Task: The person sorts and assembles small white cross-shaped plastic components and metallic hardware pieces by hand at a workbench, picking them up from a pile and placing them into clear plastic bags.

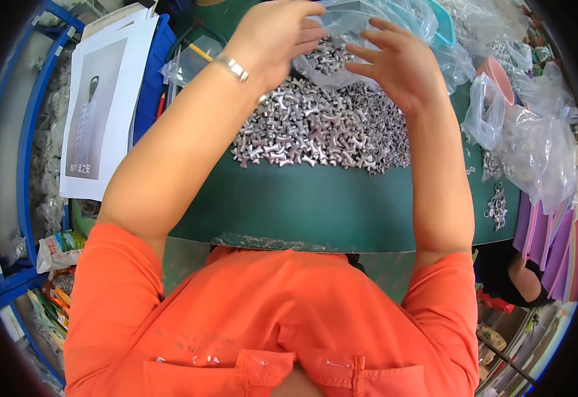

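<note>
A wide heap of silvery bone-shaped metal pieces (pixel 302 129) lies on the green table (pixel 282 202). Toward its right it turns into smaller metal bits (pixel 389 135), too fine to name. Behind the heap, a clear plastic bag (pixel 361 18) spreads out, with more bone-shaped pieces showing through or inside it. My left hand (pixel 272 41), a silvery band on its wrist, is raised over the heap's far left, fingers stretched and apart. My right hand (pixel 404 63) hovers at the far right, fingers spread beside the bag. Neither holds anything visible; whether the fingertips touch the bag I cannot tell.
Papers with a printed picture (pixel 107 109) lean on a blue bin (pixel 158 73) at left, by a blue shelf rack (pixel 4 165). Clear bags (pixel 533 149), a pink bowl (pixel 497 81) and small metal rings (pixel 498 206) lie right. Another person's arm (pixel 527 281) shows at far right.
</note>
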{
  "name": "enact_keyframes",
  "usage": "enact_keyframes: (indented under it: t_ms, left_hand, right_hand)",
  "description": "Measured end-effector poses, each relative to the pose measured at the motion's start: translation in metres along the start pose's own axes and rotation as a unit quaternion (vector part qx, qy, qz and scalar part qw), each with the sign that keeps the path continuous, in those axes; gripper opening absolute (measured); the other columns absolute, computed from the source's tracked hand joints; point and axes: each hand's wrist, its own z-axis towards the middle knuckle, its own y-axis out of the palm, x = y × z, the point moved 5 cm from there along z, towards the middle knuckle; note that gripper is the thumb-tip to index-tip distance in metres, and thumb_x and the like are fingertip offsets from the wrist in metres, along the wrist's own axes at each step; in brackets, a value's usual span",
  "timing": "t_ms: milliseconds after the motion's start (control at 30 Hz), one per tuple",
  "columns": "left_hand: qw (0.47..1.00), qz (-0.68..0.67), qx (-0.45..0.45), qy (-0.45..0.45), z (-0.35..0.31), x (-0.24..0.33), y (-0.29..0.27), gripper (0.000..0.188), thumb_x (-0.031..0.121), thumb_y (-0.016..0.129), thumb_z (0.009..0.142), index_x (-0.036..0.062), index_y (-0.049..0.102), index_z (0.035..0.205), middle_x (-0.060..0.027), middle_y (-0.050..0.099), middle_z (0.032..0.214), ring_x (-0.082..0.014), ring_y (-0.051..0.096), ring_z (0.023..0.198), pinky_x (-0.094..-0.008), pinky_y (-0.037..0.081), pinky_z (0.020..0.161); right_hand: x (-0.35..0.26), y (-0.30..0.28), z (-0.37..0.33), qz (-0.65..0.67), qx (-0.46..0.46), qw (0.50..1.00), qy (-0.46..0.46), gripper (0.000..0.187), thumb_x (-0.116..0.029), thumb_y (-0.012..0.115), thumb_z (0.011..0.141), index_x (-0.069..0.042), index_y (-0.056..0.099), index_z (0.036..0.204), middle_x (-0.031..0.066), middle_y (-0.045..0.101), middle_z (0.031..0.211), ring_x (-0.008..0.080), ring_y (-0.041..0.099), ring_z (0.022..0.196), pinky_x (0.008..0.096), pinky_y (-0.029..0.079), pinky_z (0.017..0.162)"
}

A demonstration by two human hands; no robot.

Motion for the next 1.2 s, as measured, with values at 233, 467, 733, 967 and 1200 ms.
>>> enact_keyframes:
  t_ms: [233,467,733,967,1200]
  left_hand:
    - [0.720,0.580,0.049,0.379,-0.065,-0.043,-0.031,0.025,0.026,0.057,0.086,0.0022,0.064,0.091,-0.0109,0.064,0.097,-0.0255,0.060,0.089,-0.0336,0.046,0.079]
    - [0.709,0.613,-0.029,0.347,-0.083,-0.069,-0.025,0.042,0.041,0.059,0.079,0.0093,0.061,0.108,-0.0099,0.054,0.120,-0.0338,0.047,0.110,-0.0438,0.034,0.092]
    - [0.702,0.610,-0.106,0.353,-0.131,-0.075,-0.029,0.067,0.056,0.062,0.073,0.0048,0.049,0.115,-0.0113,0.050,0.120,-0.0324,0.045,0.112,-0.0445,0.032,0.094]
    - [0.737,0.590,-0.110,0.312,-0.145,-0.077,-0.035,0.032,0.015,0.073,0.068,0.0068,0.063,0.098,-0.0101,0.059,0.113,-0.0305,0.051,0.111,-0.0431,0.034,0.097]
    - [0.780,0.531,-0.055,0.326,-0.151,-0.060,-0.031,0.019,0.002,0.070,0.069,0.0050,0.066,0.088,-0.0097,0.062,0.101,-0.0272,0.057,0.100,-0.0388,0.042,0.089]
  right_hand:
    - [0.072,-0.006,-0.059,-0.642,0.024,0.661,-0.387,0.031,-0.022,0.060,0.081,-0.003,0.061,0.105,0.0157,0.060,0.107,0.0255,0.056,0.102,0.0428,0.041,0.089]
    - [0.124,0.037,-0.091,-0.696,0.020,0.653,-0.297,0.071,-0.041,0.067,0.072,-0.006,0.044,0.128,0.0154,0.036,0.136,0.0378,0.034,0.124,0.0596,0.025,0.095]
    - [0.139,0.036,-0.136,-0.592,-0.190,0.722,-0.304,0.048,-0.024,0.063,0.080,-0.003,0.049,0.121,0.0179,0.030,0.141,0.0365,0.025,0.132,0.0574,0.018,0.102]
    - [0.081,-0.052,-0.104,-0.601,0.181,0.708,-0.324,0.019,-0.009,0.070,0.072,-0.002,0.063,0.088,0.0113,0.058,0.087,0.0298,0.053,0.081,0.0378,0.042,0.072]
    - [0.084,-0.059,-0.091,-0.618,0.193,0.705,-0.288,0.012,-0.013,0.068,0.075,-0.003,0.065,0.081,0.0097,0.060,0.077,0.0291,0.059,0.069,0.0374,0.048,0.062]
